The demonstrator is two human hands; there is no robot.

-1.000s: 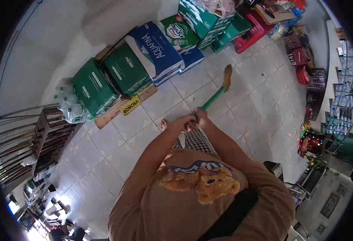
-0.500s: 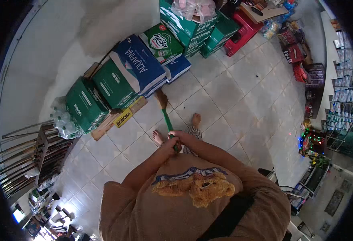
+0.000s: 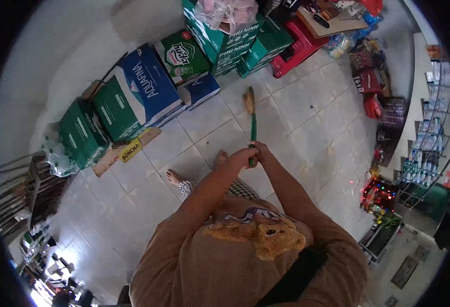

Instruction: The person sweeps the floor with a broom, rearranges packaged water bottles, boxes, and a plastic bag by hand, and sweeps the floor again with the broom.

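A broom [image 3: 253,127] with a green handle and a tan bristle head points away from my body. Its bristles are over the tiled floor, just short of the red plastic stool; whether they touch the tiles I cannot tell. My left hand [image 3: 244,158] is wrapped round the handle near its close end. Right beside it, my right hand [image 3: 262,150] also closes on the handle, and the two hands touch. Both arms reach forward, and the fingers partly hide the end of the handle.
Along the wall stand green cartons [image 3: 116,108], a blue Aquafina carton [image 3: 145,84] and wrapped bottles [image 3: 58,156]. The red stool [image 3: 299,48] is at the back. Racks of goods [image 3: 430,133] and coloured lights [image 3: 379,194] are on the right. My bare foot [image 3: 173,177] is on the tiles.
The broom head has swung right, away from the cartons, across the tiles. Both hands have moved right and farther forward, still gripping the handle. My feet have shifted, and the view has moved slightly.
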